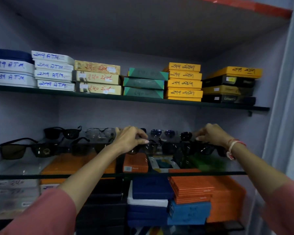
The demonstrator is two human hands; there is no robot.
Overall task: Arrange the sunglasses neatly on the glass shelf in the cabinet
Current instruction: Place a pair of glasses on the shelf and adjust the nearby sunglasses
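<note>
Several pairs of sunglasses stand in two rows on the glass shelf (20, 175). At the left are large brown-lensed sunglasses (14, 150), black ones (44, 150) beside them, and a black pair (64, 132) and a clear-lensed pair (100, 133) behind. Blue-lensed sunglasses (161, 134) sit at the back middle. My left hand (129, 139) pinches the top edge of a dark front-row pair (149, 148). My right hand (210, 134) has its fingers closed on the frame of dark sunglasses (200, 149) at the right.
The upper glass shelf (227, 106) carries stacks of labelled white, beige, green, yellow and black boxes. Below the sunglasses shelf are orange, blue, black and white boxes (190, 189). The cabinet's right wall (282, 99) stands close to my right wrist.
</note>
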